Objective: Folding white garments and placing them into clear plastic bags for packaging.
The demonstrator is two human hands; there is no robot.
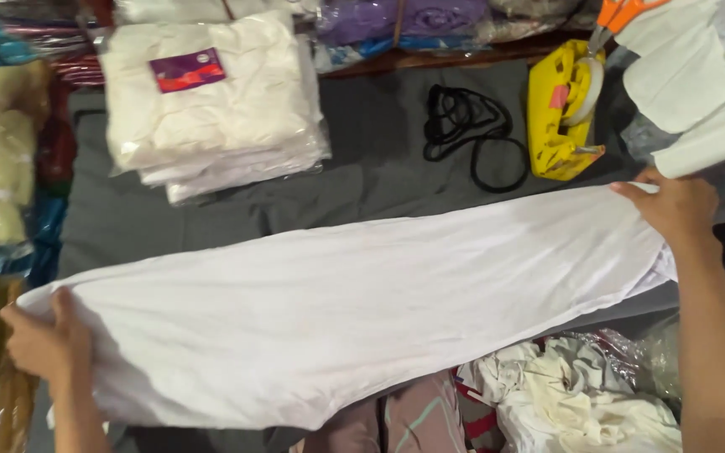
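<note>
A long white cloth (354, 302) lies stretched across a dark grey covered surface (371, 168). My left hand (44, 340) grips its left end, fingers closed on the fabric. At the opposite end my right hand (673, 210) pinches the far corner of the cloth. The cloth spans the whole width between both hands and is folded lengthwise, slightly wrinkled near the left end.
A stack of white folded garments in clear bags (211, 101) sits at the back left. A black cord (472, 134), a yellow tape dispenser (560, 109) and orange-handled scissors (618, 17) lie at the back right. Crumpled white cloths (581, 403) pile near the front right.
</note>
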